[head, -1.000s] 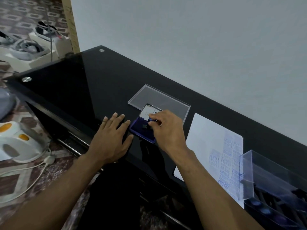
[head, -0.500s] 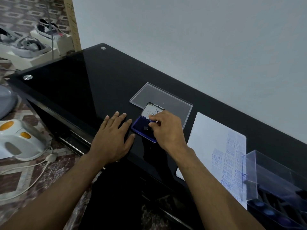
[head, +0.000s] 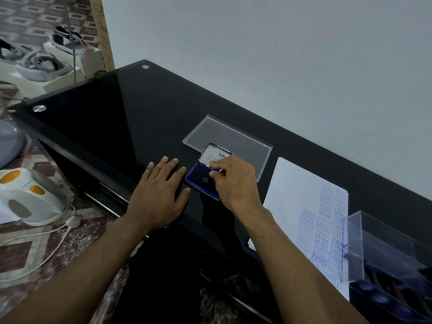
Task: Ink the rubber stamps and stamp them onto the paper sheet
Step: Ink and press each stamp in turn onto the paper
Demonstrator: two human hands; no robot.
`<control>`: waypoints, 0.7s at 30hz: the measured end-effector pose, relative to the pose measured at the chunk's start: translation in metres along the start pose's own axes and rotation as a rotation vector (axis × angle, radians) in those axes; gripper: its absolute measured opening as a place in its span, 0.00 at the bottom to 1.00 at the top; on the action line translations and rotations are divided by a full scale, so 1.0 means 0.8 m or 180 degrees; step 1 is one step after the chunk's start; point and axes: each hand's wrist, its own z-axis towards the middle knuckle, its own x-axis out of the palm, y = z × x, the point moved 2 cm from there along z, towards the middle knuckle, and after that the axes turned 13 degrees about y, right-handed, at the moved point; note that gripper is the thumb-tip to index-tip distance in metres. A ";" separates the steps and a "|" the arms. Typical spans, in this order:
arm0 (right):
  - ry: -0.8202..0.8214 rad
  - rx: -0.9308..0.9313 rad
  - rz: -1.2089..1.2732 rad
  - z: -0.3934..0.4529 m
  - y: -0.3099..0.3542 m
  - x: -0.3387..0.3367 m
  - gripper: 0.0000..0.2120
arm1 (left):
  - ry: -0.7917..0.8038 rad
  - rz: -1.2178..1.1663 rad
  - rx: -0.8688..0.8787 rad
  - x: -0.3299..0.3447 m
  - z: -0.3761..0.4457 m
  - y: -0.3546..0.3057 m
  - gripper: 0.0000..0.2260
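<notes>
An open blue ink pad [head: 200, 181] lies on the black glass table [head: 121, 127], its lid [head: 215, 156] raised with a white label inside. My right hand [head: 233, 181] is over the pad with fingers curled, pinching a small rubber stamp [head: 214, 169] that is mostly hidden by the fingers. My left hand [head: 159, 195] lies flat on the table just left of the pad, fingers spread, thumb near the pad's edge. A white paper sheet [head: 294, 195] to the right carries several blue stamp prints along its right side.
A clear plastic lid [head: 224, 134] lies flat behind the ink pad. A clear box [head: 383, 244] with several dark stamps stands at the right edge, overlapping the paper. A grey wall runs along the table's back. A white kettle [head: 28, 195] and cord sit on the floor at left.
The camera has shifted slightly. My right hand stays curled over the ink pad with barely any motion, and my left hand keeps its flat place beside the pad.
</notes>
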 end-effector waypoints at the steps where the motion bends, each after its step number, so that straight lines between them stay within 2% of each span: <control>1: 0.0012 -0.0010 -0.0006 -0.001 0.000 -0.001 0.12 | -0.0002 0.0008 -0.0001 0.000 0.000 0.000 0.32; 21: -0.0013 -0.0013 0.0197 0.005 -0.006 0.002 0.11 | 0.0003 0.0053 -0.0032 0.002 0.001 0.000 0.32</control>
